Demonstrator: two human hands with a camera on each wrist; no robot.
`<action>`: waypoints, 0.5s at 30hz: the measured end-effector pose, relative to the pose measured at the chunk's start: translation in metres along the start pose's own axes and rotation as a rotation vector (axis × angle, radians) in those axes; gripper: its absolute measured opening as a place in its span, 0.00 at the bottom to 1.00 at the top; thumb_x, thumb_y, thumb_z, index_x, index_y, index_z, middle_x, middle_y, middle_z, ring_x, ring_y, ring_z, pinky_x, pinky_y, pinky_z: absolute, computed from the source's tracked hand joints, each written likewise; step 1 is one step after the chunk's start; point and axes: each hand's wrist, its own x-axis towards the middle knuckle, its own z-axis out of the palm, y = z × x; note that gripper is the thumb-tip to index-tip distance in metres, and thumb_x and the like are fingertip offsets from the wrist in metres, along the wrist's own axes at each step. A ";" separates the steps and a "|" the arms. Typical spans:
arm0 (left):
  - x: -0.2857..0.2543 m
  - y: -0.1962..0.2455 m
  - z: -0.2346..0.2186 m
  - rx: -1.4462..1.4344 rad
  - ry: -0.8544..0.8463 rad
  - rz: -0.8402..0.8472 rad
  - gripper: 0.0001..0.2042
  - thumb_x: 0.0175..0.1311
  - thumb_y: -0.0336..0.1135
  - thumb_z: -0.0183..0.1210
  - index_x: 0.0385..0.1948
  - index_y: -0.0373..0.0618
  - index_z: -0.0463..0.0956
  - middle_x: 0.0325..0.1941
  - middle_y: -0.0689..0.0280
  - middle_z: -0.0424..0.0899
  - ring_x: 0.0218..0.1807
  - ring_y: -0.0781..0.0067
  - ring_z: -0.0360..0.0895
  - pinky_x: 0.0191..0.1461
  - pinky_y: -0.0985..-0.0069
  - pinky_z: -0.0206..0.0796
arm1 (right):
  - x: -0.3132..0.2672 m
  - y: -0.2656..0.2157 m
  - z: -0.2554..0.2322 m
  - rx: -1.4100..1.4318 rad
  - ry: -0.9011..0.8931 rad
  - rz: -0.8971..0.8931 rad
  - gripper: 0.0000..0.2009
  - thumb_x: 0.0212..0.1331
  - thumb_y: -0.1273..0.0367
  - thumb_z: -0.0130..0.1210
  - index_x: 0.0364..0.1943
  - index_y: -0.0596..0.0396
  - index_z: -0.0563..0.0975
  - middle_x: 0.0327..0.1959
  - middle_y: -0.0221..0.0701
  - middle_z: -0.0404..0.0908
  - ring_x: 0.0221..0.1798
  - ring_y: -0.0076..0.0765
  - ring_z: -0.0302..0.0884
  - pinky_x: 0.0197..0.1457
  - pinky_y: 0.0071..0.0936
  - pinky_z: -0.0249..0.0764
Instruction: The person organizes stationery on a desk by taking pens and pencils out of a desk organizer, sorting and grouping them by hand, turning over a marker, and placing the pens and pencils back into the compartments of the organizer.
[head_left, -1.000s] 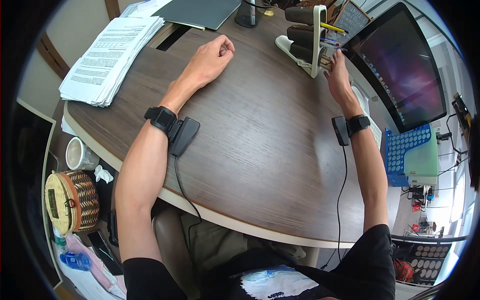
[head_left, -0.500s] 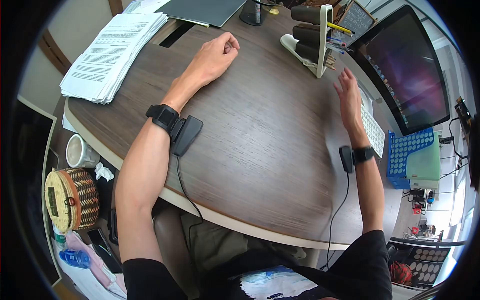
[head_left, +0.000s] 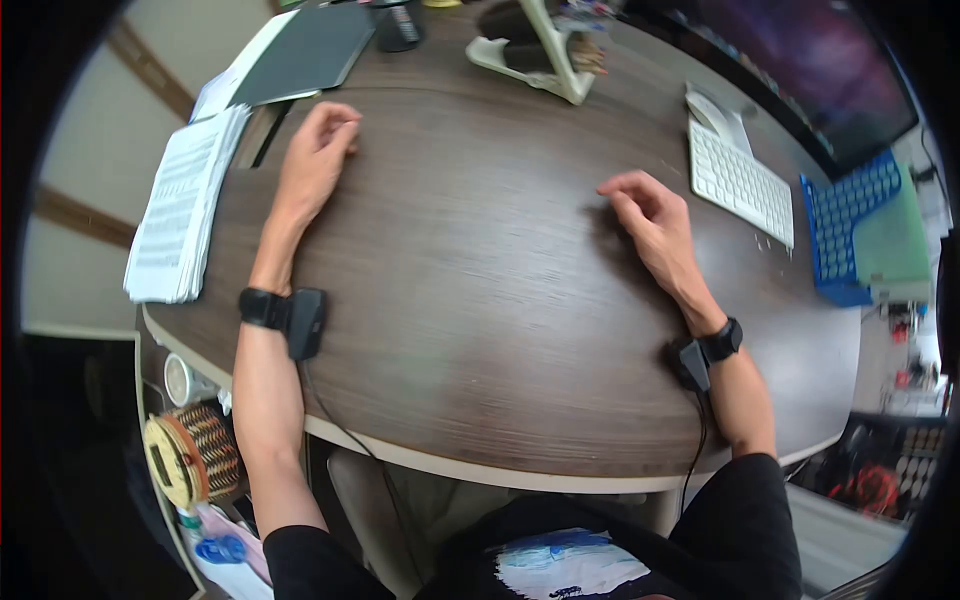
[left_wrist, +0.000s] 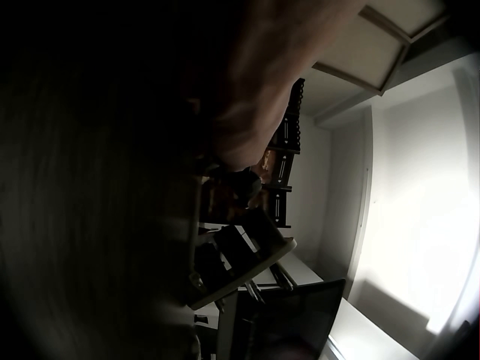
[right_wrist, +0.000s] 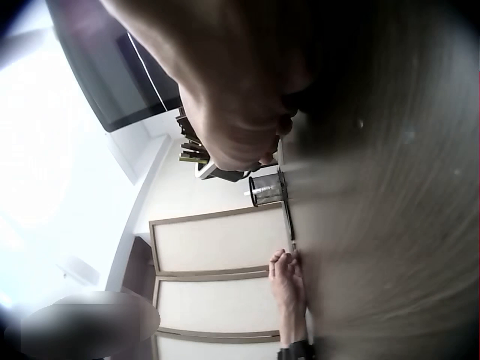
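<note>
Head view
- Worktop (head_left: 470, 300): one, wood-grained.
- Left hand (head_left: 312, 160): one, at ten o'clock from the worktop's middle; fingers loosely bent, holding nothing.
- Right hand (head_left: 665, 225): one, between two and three o'clock; fingers bent, narrow gap by the thumb, holding nothing.
- Keyboard (head_left: 740, 182): one, white, at two o'clock, apart from the right hand. Judged light, stiff and slim; take by both long edges.
- Mouse (head_left: 708, 113): one, white, just beside the keyboard's far end. Likely light and smooth; take by its sides.
- Paper stack (head_left: 180, 205): one, between nine and ten o'clock, near the left hand; sheets beyond counting. Probably weighty, floppy, apt to slide; support from beneath.
- Folder (head_left: 305, 55): one, dark, toward eleven o'clock, near the left hand. Presumably light, rather slick; take by an edge.
- Stand (head_left: 562, 70): one, pale frame, between twelve and one.
- Monitor (head_left: 830, 60): one, at two o'clock, beyond the keyboard.

Left wrist view
- Left hand: at twelve o'clock; too dim to tell how its fingers lie.
- Stand: one, at six o'clock; monitor, one, toward five.

Right wrist view
- Right hand: at twelve o'clock, fingers bent.
- Left hand: at five o'clock, fingers curled in.
- Cup (right_wrist: 268, 190): one, dark, near centre.
</note>
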 end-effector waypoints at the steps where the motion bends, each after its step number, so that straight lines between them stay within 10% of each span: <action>1: 0.000 -0.001 0.001 -0.002 0.007 -0.013 0.07 0.81 0.34 0.59 0.51 0.43 0.79 0.44 0.73 0.80 0.44 0.82 0.75 0.55 0.80 0.68 | 0.000 -0.002 0.000 -0.026 0.008 -0.060 0.10 0.74 0.68 0.56 0.49 0.57 0.86 0.29 0.20 0.80 0.32 0.17 0.71 0.38 0.23 0.69; 15: 0.004 -0.020 -0.013 -0.112 0.089 -0.055 0.09 0.81 0.34 0.63 0.55 0.41 0.80 0.48 0.72 0.79 0.47 0.79 0.78 0.64 0.78 0.73 | -0.003 -0.001 -0.011 -0.087 -0.119 -0.111 0.12 0.63 0.64 0.58 0.39 0.56 0.88 0.26 0.36 0.87 0.33 0.43 0.86 0.41 0.40 0.79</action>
